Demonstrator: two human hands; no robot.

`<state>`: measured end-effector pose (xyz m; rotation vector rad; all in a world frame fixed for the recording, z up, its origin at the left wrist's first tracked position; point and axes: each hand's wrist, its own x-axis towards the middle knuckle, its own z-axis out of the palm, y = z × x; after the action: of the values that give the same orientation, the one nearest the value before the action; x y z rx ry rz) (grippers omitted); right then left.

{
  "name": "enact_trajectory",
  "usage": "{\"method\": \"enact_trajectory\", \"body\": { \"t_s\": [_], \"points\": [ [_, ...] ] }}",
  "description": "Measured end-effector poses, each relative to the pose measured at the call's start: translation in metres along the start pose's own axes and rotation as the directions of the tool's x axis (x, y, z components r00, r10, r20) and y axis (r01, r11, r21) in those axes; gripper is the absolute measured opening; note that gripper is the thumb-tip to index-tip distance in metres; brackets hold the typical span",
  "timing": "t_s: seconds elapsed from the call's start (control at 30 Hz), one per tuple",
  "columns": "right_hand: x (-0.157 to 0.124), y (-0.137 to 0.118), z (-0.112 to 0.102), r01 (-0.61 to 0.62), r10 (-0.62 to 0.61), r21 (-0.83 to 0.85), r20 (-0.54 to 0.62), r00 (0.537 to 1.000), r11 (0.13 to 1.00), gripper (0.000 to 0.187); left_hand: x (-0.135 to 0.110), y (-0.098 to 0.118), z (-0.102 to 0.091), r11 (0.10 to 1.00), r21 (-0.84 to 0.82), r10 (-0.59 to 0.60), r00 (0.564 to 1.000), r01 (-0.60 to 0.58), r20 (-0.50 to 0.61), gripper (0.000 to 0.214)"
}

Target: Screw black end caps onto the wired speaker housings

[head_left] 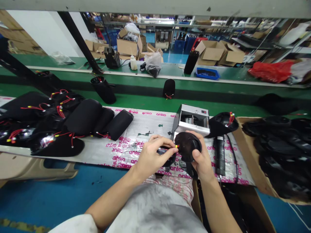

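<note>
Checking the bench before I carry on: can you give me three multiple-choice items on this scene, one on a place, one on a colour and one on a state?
1. Where is the cardboard box of black parts?
A) Right of the printed sheet
B) Left of it
C) On top of it

2. What colour are the wires on the black pieces at left?
A) Blue
B) Red
C) White

3. What is the right hand doing?
A) Lying flat on the sheet
B) Hanging empty
C) Gripping a round black part

Answers:
1 A, the box lies past the sheet's right edge.
2 B, red leads run across the pieces.
3 C, its fingers wrap the part's edge.
</note>
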<state>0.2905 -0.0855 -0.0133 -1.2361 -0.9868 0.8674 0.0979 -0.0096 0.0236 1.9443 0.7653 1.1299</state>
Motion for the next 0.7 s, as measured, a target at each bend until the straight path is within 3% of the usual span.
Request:
{"method": "enact_trajectory", "body": {
  "t_s": [0.13, 0.27, 0.43, 0.7],
  "points": [
    [0.003, -0.009, 0.003, 0.062, -0.062, -0.011, 0.028, 0.998, 0.998, 0.079, 0.001, -0.001, -0.002, 1.0, 0.004, 0.027, 0.999, -0.027, 0.022, 0.006],
    [0.006, -0.025, 0.006, 0.18, -0.175, -0.051, 0.092, 0.98, 0.982, 0.07, 0.002, 0.003, -0.005, 0.989, 0.085, 0.11, 0.99, -0.117, 0.092, 0.005],
    [0.005, -0.033, 0.005, 0.216, -0.209, -0.031, 0.157, 0.965, 0.976, 0.066, 0.008, 0.014, -0.01, 0.977, 0.179, 0.084, 0.981, -0.116, 0.176, 0.012],
    [0.002, -0.01, 0.0, 0.091, -0.091, -0.04, -0.016, 0.996, 0.995, 0.066, 0.018, 0.011, -0.013, 0.976, 0.132, 0.142, 0.964, -0.174, 0.227, 0.01]
  ]
}}
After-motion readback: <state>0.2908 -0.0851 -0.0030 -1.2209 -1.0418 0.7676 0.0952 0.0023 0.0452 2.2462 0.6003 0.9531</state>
